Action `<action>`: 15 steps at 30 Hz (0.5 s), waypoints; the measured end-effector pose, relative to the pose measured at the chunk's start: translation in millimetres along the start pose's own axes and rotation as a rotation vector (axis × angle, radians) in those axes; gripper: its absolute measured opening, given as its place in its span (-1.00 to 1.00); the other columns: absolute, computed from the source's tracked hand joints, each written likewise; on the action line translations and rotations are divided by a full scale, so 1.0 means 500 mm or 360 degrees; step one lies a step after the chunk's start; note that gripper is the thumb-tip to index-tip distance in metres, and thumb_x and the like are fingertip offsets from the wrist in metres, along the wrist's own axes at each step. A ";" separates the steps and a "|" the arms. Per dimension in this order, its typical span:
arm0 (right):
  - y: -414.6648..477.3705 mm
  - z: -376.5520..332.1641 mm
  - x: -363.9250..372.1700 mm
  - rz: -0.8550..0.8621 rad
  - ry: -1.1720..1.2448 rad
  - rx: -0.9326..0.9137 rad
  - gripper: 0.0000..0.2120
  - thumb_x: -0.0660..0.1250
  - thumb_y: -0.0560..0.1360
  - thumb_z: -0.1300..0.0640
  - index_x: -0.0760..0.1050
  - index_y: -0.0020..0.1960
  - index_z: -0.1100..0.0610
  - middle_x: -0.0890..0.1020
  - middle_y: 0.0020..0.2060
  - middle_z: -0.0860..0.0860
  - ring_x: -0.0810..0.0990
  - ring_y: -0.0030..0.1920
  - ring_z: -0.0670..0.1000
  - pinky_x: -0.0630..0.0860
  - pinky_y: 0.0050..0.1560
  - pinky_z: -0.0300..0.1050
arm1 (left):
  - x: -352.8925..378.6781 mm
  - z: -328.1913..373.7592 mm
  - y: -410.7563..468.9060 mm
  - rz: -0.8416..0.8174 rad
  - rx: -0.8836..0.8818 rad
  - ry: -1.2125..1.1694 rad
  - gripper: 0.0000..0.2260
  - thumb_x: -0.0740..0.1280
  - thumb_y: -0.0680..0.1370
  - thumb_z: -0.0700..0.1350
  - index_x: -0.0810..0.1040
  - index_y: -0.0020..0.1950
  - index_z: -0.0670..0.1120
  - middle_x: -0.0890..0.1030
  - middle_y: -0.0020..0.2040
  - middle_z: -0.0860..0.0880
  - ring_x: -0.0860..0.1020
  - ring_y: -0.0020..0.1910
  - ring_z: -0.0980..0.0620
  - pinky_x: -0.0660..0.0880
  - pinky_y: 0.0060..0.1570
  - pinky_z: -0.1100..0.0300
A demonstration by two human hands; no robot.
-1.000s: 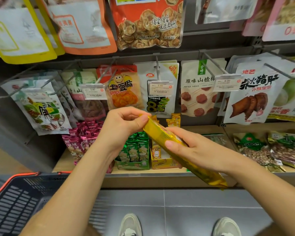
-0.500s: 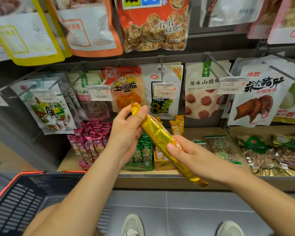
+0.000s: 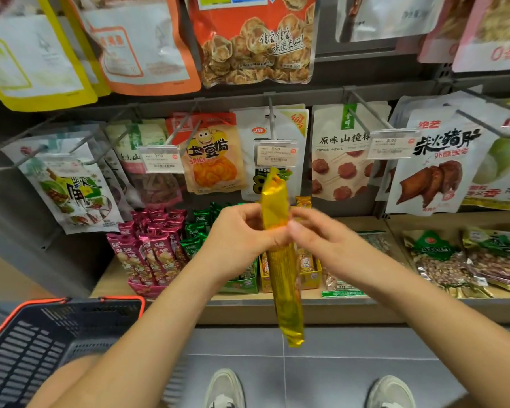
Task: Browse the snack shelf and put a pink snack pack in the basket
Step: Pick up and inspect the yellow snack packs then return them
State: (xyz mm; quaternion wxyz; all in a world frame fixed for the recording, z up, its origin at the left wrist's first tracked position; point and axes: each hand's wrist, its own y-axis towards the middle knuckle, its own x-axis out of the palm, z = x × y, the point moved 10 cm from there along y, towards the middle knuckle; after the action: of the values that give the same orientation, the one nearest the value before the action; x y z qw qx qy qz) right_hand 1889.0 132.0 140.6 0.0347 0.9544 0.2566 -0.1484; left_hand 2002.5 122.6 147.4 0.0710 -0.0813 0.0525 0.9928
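Observation:
A long yellow snack pack (image 3: 286,290) stands almost upright in front of the shelf, pinched near its middle by both hands. My left hand (image 3: 239,240) grips it from the left, my right hand (image 3: 321,240) from the right. Pink snack packs (image 3: 150,248) stand bunched in a pink display box on the wooden shelf, left of my hands. The dark basket (image 3: 36,348) with an orange rim sits at the lower left, below the pink packs; nothing shows inside it.
Green packs (image 3: 198,228) and a yellow box (image 3: 309,275) stand beside the pink ones. Nut bags (image 3: 448,260) lie on the shelf at right. Hanging pouches on metal pegs with price tags (image 3: 276,153) fill the rows above. Grey floor tiles and my shoes (image 3: 224,390) lie below.
The yellow pack has turned from a slant to nearly upright. My left hand slid down from its top end to its middle, close beside my right hand.

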 end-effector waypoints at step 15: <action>-0.014 -0.003 -0.173 0.0717 0.0422 -0.0188 -0.83 0.32 0.54 0.01 0.56 -0.04 0.11 0.65 -0.25 -0.05 0.66 -0.15 -0.05 0.62 -0.10 -0.05 | 0.122 -0.066 -0.008 -0.0325 -0.0214 -0.0017 -0.70 0.48 0.31 0.06 0.66 -0.01 -0.01 0.71 -0.12 0.02 0.65 -0.12 0.07 0.58 -0.09 0.18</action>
State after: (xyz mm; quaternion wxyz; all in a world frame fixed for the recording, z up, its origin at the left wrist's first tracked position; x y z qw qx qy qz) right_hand 1814.3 96.9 168.1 0.0884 0.9949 0.0483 0.0045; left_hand 1948.5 131.0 104.3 0.1664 -0.0854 -0.0231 0.9821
